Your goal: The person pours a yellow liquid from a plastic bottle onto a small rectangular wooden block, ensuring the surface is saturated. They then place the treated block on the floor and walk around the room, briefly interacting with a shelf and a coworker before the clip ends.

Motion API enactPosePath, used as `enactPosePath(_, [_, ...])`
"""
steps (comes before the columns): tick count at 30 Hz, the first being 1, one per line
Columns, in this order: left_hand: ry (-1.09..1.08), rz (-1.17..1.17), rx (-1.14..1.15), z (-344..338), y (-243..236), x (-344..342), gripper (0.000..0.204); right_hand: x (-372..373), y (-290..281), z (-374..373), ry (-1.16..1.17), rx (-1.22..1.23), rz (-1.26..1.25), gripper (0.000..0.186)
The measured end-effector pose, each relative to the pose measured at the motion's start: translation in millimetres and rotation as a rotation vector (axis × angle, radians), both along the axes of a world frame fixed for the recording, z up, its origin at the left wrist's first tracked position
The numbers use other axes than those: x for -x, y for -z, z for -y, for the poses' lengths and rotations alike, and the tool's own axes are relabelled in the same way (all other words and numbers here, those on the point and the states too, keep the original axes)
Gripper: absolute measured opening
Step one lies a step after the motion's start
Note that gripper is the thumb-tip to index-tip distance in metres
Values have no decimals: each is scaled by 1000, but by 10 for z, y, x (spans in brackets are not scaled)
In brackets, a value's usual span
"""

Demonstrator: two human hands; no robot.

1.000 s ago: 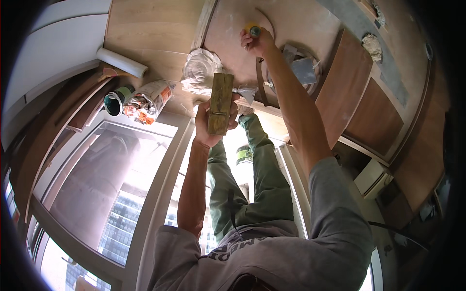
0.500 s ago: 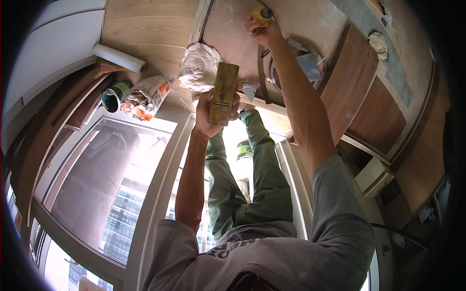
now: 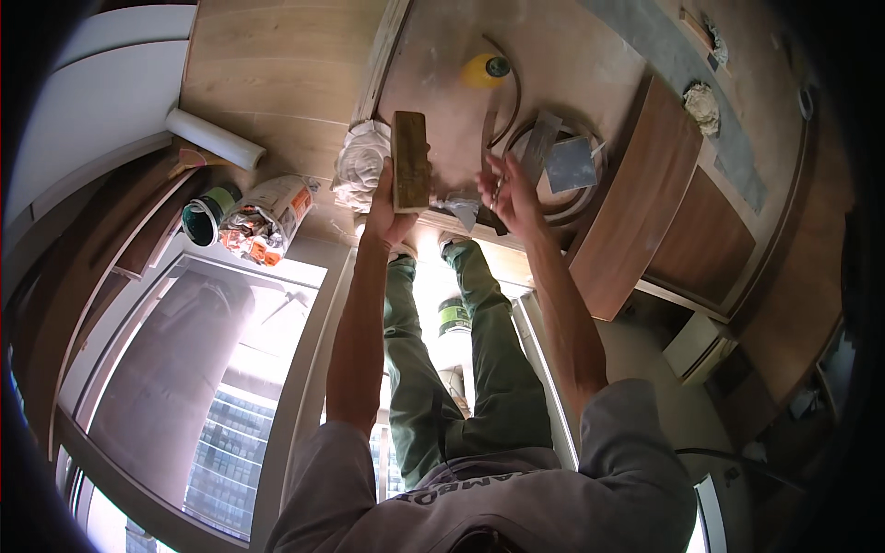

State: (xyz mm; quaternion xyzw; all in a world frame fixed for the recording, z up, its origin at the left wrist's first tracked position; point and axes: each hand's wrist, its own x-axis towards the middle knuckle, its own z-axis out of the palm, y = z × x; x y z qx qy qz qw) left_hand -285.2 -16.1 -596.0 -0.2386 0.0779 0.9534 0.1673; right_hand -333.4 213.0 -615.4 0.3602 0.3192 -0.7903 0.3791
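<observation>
Block (image 3: 408,164), left fingers (image 3: 384,182) partly hidden behind

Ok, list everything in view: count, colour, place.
Wooden block: one, brown, centre
Bottle: one, yellow, upper middle
Bundle: one, white, left of block
Roll: one, white, upper left
Sack: one, white and orange, left
Buckets: two, part green, left and lower middle
Strips: several, brown, upper middle
Square sheet: one, grey, centre right
Panels: two, reddish brown, right
Wad: one, cream, upper right
Legs: two, green trousers, lower middle
Left hand: one, bare, gripping block
Right hand: one, bare, centre, half open
</observation>
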Motion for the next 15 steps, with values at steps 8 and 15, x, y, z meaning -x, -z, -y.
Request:
enactPosePath(8, [68, 50, 44, 105, 704, 535, 51, -501, -110, 101, -415, -254, -63, 57])
enactPosePath(15, [114, 57, 208, 116, 1034, 891, 47, -437, -39, 43, -441, -304, -192, 63])
